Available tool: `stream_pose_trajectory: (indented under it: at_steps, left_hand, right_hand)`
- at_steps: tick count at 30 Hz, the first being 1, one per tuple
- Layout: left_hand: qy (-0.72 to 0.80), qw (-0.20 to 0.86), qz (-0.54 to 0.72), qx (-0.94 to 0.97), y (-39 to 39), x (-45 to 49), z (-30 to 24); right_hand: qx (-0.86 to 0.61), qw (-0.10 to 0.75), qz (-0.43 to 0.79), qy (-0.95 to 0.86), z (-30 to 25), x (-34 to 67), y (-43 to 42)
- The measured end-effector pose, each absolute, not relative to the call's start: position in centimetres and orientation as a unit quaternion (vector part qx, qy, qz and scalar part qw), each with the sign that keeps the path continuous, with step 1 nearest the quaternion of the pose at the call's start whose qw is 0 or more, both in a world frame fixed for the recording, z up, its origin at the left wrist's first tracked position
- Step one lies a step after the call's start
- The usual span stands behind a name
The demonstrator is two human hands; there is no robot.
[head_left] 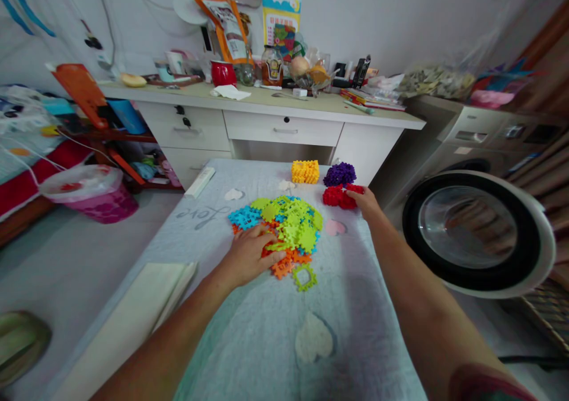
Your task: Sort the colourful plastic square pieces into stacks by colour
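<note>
A mixed heap of lime green, blue and orange notched interlocking toy pieces (288, 217) lies on the cloth-covered table (267, 336). My left hand (251, 256) rests at the heap's near left side, thumb and fingers apart around green and orange pieces. At the far right edge of the table, my right hand (365, 202) has its fingers on the right end of a row of red interlocking pieces (338, 196). Behind that row stand a purple bunch of pieces (340, 175) and a yellow stack (304, 172). One lime square frame piece (304, 277) lies in front of the heap.
A white strip-shaped object (200, 182) lies at the table's far left corner. Beyond the table is a white desk (280, 130) crowded with jars and bags. A washing machine with its round door (478, 232) open stands right; a pink bin (95, 196) stands left.
</note>
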State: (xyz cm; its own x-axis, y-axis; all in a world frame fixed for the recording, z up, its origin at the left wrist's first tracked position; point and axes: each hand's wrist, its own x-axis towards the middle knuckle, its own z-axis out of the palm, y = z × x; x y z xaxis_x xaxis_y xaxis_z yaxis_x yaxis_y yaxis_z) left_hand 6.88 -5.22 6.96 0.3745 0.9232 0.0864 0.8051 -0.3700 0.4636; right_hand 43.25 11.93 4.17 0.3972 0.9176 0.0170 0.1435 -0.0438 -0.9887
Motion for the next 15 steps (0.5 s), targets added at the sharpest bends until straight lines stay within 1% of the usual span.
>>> stream_pose_trajectory:
  at_steps: [5, 7, 11, 13, 15]
  left_hand:
    - [0.535, 0.158, 0.194, 0.807, -4.9, 8.0, 6.8]
    - [0.535, 0.160, 0.200, 0.805, -4.8, 8.5, 6.7]
    - [0.538, 0.162, 0.221, 0.797, -4.2, 9.1, 6.6]
    - [0.550, 0.150, 0.233, 0.788, -3.9, 9.4, 6.4]
    - [0.567, 0.135, 0.232, 0.779, -3.6, 9.6, 6.1]
  right_hand:
    - [-0.565, 0.487, 0.360, -0.560, 4.5, 41.6, 8.2]
    - [-0.546, 0.482, 0.355, -0.586, 4.9, 41.4, 7.1]
    - [-0.583, 0.517, 0.298, -0.552, 5.0, 41.4, 7.6]
    - [-0.615, 0.496, 0.249, -0.560, 4.4, 41.3, 8.8]
    - [-0.631, 0.459, 0.232, -0.580, 3.5, 40.7, 10.0]
